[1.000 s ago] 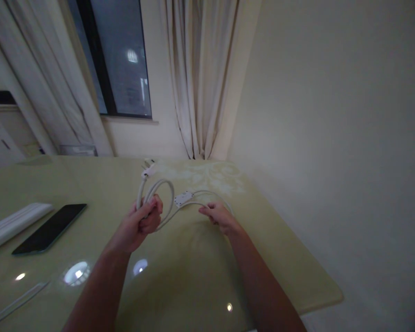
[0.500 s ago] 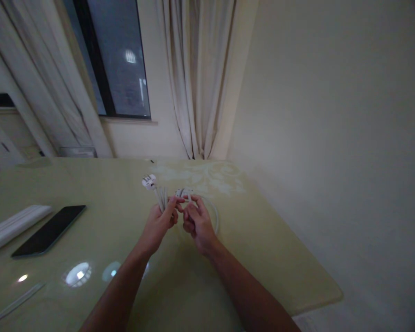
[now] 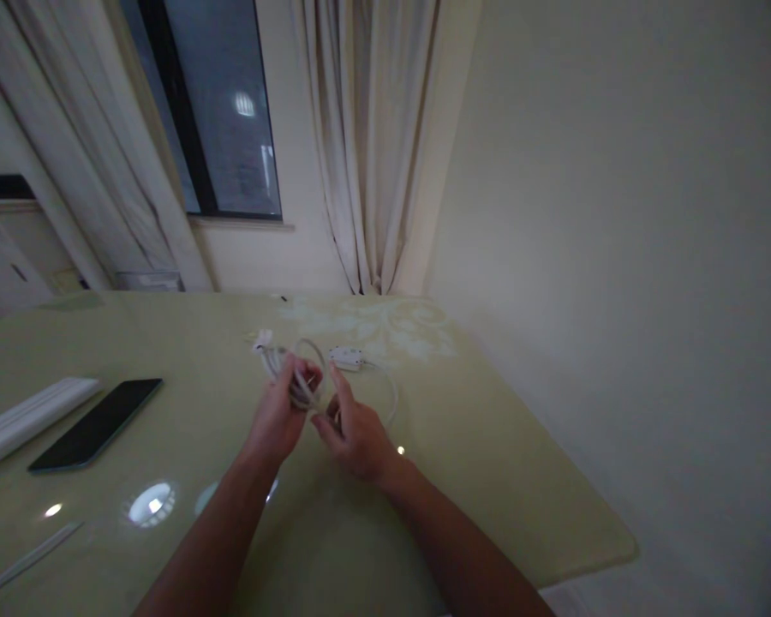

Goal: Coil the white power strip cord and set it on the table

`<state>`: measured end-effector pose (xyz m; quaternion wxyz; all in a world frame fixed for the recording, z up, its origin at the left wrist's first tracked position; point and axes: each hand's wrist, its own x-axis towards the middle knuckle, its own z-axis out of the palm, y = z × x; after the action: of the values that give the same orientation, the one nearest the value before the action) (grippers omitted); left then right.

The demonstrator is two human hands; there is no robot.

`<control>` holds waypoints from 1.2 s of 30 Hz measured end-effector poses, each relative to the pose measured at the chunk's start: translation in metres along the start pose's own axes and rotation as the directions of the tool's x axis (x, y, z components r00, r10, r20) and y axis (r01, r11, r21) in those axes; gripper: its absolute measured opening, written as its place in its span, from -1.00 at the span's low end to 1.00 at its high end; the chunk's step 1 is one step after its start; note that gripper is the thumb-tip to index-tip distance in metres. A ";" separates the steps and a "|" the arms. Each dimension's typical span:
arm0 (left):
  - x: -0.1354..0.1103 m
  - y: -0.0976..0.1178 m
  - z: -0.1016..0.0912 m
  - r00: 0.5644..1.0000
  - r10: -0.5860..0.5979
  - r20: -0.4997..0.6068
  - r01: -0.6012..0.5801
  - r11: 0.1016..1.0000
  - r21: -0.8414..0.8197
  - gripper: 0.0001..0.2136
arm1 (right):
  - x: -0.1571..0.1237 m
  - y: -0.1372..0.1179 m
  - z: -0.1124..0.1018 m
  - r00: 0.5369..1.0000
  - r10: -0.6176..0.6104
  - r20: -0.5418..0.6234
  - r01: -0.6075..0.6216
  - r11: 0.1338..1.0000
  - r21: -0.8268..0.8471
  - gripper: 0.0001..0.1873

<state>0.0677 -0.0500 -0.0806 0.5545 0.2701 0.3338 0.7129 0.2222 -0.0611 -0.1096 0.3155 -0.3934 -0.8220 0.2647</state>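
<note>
A bundle of white power cord [image 3: 303, 387] is gathered in my left hand [image 3: 281, 413], which is closed around its loops. The cord's plug [image 3: 263, 341] sticks out beyond my left fingers. My right hand [image 3: 358, 433] pinches a stretch of the same cord close to the bundle, with its index finger pointing forward. Just past my right fingertips, a small white box [image 3: 345, 357] with dots on its face lies on the table. From its right side a thin cord [image 3: 393, 390] curves back toward my right hand.
The pale green glossy table [image 3: 488, 480] ends at a wall on the right. A black tablet-like slab [image 3: 96, 426] lies to the left, beside a long white object [image 3: 35, 420]. A thin white strip [image 3: 29, 561] is near the front left. Curtains [image 3: 376, 146] hang behind.
The cord bundle has turned and spread into loops in my left hand. My right hand has moved slightly down and back, uncovering the white box on the table.
</note>
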 end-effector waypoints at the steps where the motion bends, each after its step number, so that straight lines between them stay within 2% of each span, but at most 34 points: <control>1: 0.002 0.011 -0.004 1.000 -0.001 0.028 0.005 0.989 -0.145 -0.61 | 0.000 0.003 0.000 0.999 0.002 0.054 0.004 0.993 -0.114 -0.20; 4: 0.004 0.042 -0.020 0.986 0.035 0.161 0.039 0.899 -0.436 -0.66 | 0.005 0.016 -0.007 0.982 0.046 0.186 0.030 0.922 -0.386 -0.58; 6: 0.003 0.053 -0.031 0.971 0.037 0.235 0.085 0.868 -0.489 -0.67 | 0.010 0.028 -0.016 0.975 0.105 0.196 0.008 0.865 -0.503 -0.67; 9: 0.003 0.057 -0.041 0.937 -0.032 0.349 0.174 0.907 -0.384 -0.61 | 0.019 0.045 -0.029 0.974 0.182 0.135 -0.065 0.795 -0.603 -0.68; 13: 0.004 0.053 -0.045 0.895 -0.134 0.425 0.181 0.981 -0.071 -0.56 | 0.024 0.067 -0.047 0.965 0.263 0.008 -0.196 0.739 -0.645 -0.71; 15: 0.004 0.051 -0.043 0.904 -0.192 0.383 0.144 0.978 0.150 -0.55 | 0.023 0.077 -0.057 0.952 0.299 -0.060 -0.265 0.714 -0.648 -0.73; 17: 0.003 0.050 -0.040 0.934 -0.220 0.282 0.112 0.929 0.352 -0.52 | 0.020 0.085 -0.068 0.933 0.334 -0.136 -0.340 0.687 -0.642 -0.71; 19: 0.003 0.049 -0.036 0.969 -0.186 0.165 0.095 0.889 0.448 -0.49 | 0.018 0.090 -0.079 0.903 0.369 -0.223 -0.422 0.654 -0.627 -0.67; 21: 0.005 0.050 -0.033 0.986 -0.135 0.094 0.085 0.906 0.414 -0.48 | 0.015 0.090 -0.090 0.864 0.393 -0.314 -0.501 0.617 -0.607 -0.61; 25: 0.010 0.053 -0.029 0.997 -0.046 0.057 0.036 0.985 0.167 -0.52 | 0.013 0.080 -0.105 0.777 0.415 -0.474 -0.629 0.541 -0.558 -0.53; 27: 0.013 0.055 -0.027 0.997 0.064 -0.048 -0.059 0.993 0.102 -0.55 | 0.013 0.074 -0.109 0.732 0.429 -0.529 -0.680 0.500 -0.535 -0.55; 29: 0.015 0.056 -0.028 0.965 0.175 -0.194 -0.160 0.983 0.089 -0.55 | 0.012 0.070 -0.112 0.704 0.438 -0.559 -0.709 0.476 -0.520 -0.58; 30: 0.016 0.058 -0.030 0.945 0.207 -0.254 -0.193 0.978 0.080 -0.55 | 0.011 0.069 -0.114 0.707 0.432 -0.560 -0.706 0.479 -0.521 -0.59; 32: 0.018 0.062 -0.037 0.930 0.203 -0.307 -0.207 0.978 0.021 -0.57 | 0.010 0.071 -0.115 0.744 0.385 -0.546 -0.664 0.515 -0.542 -0.61; 34: 0.019 0.067 -0.045 0.939 0.164 -0.301 -0.189 0.980 -0.056 -0.60 | 0.010 0.074 -0.115 0.806 0.295 -0.513 -0.578 0.578 -0.576 -0.62; 36: 0.020 0.071 -0.052 0.969 0.095 -0.227 -0.126 0.984 -0.128 -0.61 | 0.009 0.076 -0.114 0.831 0.191 -0.522 -0.513 0.626 -0.587 -0.58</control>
<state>-0.0195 -0.0513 -0.0583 0.4913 0.1679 0.3259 0.7901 0.3366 0.0091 -0.0835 0.2455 -0.6865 -0.6768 -0.1022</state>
